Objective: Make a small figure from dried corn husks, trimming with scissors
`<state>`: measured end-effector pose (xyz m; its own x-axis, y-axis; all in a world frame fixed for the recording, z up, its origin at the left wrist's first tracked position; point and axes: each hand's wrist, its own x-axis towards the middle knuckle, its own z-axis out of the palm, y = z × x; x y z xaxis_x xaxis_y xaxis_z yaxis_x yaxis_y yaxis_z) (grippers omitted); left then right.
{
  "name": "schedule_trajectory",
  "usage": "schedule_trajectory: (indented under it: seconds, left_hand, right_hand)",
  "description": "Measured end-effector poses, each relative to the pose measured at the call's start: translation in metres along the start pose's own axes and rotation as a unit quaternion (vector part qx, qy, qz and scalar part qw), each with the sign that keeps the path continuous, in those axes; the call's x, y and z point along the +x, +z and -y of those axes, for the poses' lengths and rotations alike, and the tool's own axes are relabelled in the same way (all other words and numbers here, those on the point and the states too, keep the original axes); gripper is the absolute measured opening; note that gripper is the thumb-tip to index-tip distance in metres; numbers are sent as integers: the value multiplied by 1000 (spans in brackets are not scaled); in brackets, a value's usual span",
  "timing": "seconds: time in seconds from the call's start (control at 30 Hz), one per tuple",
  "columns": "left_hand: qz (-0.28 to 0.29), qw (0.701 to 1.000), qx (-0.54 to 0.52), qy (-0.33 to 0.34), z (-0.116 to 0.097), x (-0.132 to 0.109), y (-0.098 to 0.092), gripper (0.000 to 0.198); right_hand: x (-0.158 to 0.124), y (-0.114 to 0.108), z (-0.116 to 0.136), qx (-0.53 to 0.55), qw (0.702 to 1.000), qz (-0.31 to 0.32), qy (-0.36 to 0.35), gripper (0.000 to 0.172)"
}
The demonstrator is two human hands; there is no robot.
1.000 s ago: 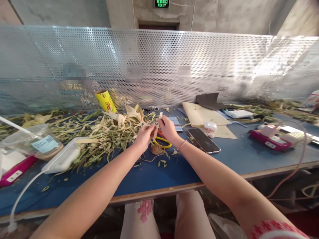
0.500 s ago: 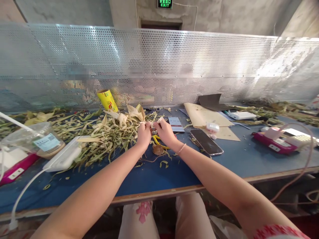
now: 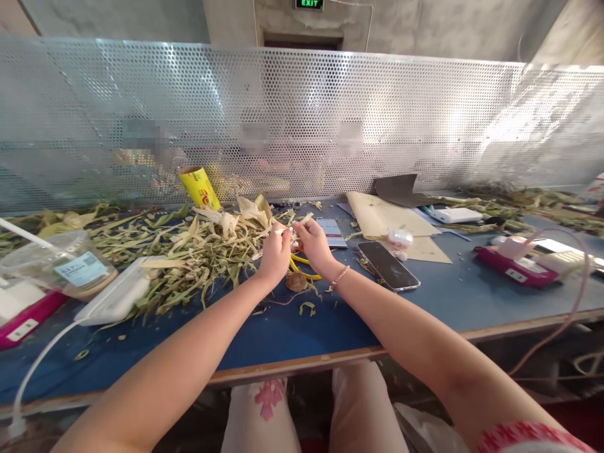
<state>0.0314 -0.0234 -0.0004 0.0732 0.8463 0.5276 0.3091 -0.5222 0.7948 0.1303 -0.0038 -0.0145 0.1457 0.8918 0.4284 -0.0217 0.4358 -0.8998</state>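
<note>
My left hand (image 3: 275,251) and my right hand (image 3: 312,243) meet over the blue table (image 3: 292,327), both pinched on a thin pale strip of dried husk (image 3: 296,224) held between them. Just left of my hands lies a pile of dried corn husks and leaves (image 3: 207,251). Under my hands lie yellow-handled scissors (image 3: 306,267) and a small brown clump (image 3: 297,281). A thin bracelet shows on my right wrist.
A yellow roll (image 3: 199,188) stands behind the husks by a perforated metal screen (image 3: 302,119). A phone (image 3: 387,265), white earbud case (image 3: 399,238), brown paper (image 3: 387,220), pink devices (image 3: 512,269) and cables lie right. A plastic bag (image 3: 66,267) and white box (image 3: 116,299) lie left.
My hands have closed together on the husk strip and shifted slightly. The strip end that stood up from my right fingers now lies lower, between the hands.
</note>
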Motion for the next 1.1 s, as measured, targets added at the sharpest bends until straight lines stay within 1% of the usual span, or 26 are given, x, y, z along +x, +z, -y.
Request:
schedule_trajectory:
  seconds: [0.1,0.17,0.23,0.33,0.47,0.53,0.63,0.9,1.0,1.1]
  left_hand:
    - [-18,1000,4,-5,6,3,1,20]
    - [-33,999,-18,-37,11,5,1,22]
    - [-42,993,-66,-90,15,8,2,24]
    - [-46,974,-156,-158,17,10,4,24]
    - [-35,948,-246,-200,14,12,5,26]
    - [-25,945,-260,-200,12,11,5,29]
    - [-19,948,-259,-183,11,10,5,32]
    - [-45,973,-189,-125,14,9,4,32]
    - [-45,972,-188,-130,15,8,3,32]
    - [-28,963,-219,-156,18,9,1,30]
  right_hand:
    - [-1,0,3,10,1000,-2,-4,26]
    - [-2,1,4,8,1000,7,-9,25]
    - [-3,1,5,6,1000,23,-13,25]
    - [-4,3,6,7,999,43,-20,26]
    - [-5,3,6,17,998,52,-13,28]
    - [-5,3,5,29,999,45,-1,29]
    - [-4,2,2,40,999,23,6,30]
    - [1,4,-3,90,995,-19,30,34]
    - [2,3,-2,96,995,-9,33,33]
    - [1,-1,-3,104,993,19,44,33]
